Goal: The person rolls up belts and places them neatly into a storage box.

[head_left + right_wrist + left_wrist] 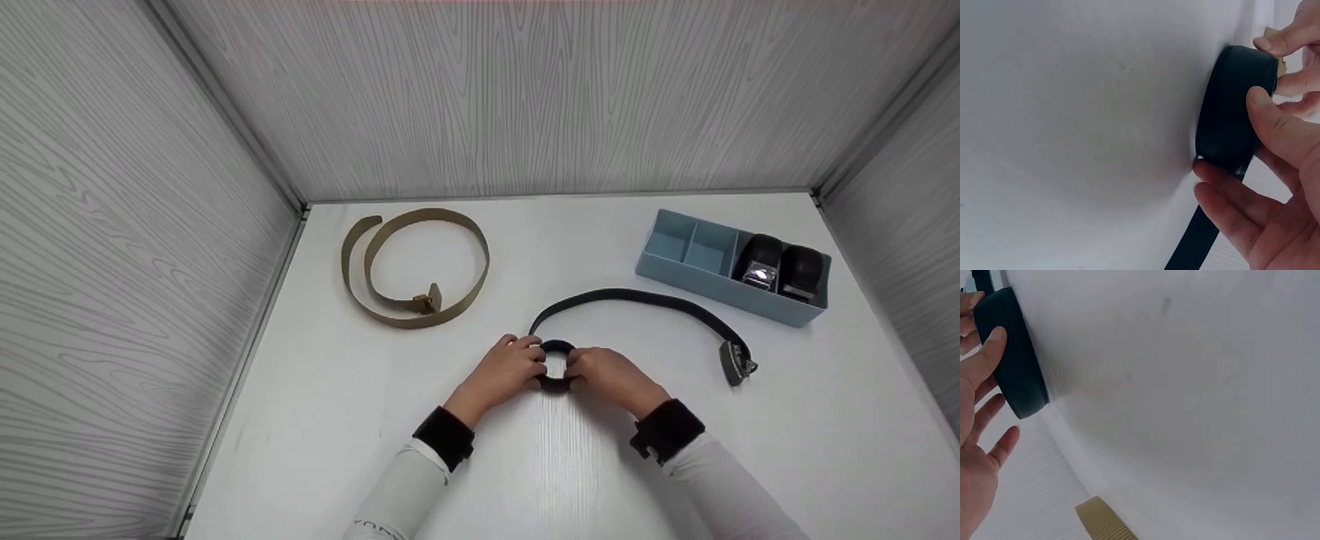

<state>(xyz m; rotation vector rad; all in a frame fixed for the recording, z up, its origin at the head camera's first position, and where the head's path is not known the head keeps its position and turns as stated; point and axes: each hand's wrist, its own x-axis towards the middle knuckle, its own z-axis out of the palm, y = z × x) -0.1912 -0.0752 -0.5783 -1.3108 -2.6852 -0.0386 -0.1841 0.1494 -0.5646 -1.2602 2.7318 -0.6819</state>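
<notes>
A black belt (637,294) stands on its edge on the white table, one end wound into a small coil (556,385). My left hand (508,369) grips the coil's left side and my right hand (606,373) its right side. Up close in the left wrist view, the left thumb lies on the coil's outer face (1013,354). The right wrist view shows the right thumb pressed on the coil (1230,107), with fingers beneath it. From the coil the loose strap arcs back and right to a silver buckle (735,364).
A tan belt (480,289) with a brass-coloured buckle lies loosely looped at the back left. At the back right stands a blue divided box (720,289); two rolled black belts (801,270) sit in its right compartments. Grey wood-grain panels wall the table's back and sides.
</notes>
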